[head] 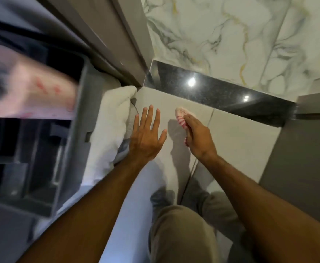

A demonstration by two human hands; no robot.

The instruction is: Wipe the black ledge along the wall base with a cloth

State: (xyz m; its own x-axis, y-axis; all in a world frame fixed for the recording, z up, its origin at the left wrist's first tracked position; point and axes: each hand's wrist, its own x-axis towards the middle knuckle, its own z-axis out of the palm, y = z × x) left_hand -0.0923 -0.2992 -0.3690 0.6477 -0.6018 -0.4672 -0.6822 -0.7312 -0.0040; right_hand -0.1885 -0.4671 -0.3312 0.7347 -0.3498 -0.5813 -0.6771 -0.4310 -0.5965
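Head view, looking down at a pale tiled floor (pixel 237 141).

Black ledge (pixel 221 93): glossy dark strip running from frame centre toward the right edge, at the foot of a marbled wall (pixel 231 35). Two bright light reflections on its surface.

Right hand (pixel 199 139): right of centre, fingers curled and closed around a bunched pink-and-white striped cloth (pixel 182 118). The cloth sticks out past the fingers, just short of the ledge's near edge; contact with floor or ledge cannot be told.

Left hand (pixel 145 137): centre frame, fingers spread wide, palm down over the floor, holding nothing. Whether it touches the tile cannot be told.

White towel (pixel 113 118): heaped just left of the left hand, beside a grey shelved unit (pixel 41 158) filling the left of frame. Blurred pink object upper left, not identifiable.

Khaki trouser leg (pixel 182 234) at bottom centre.
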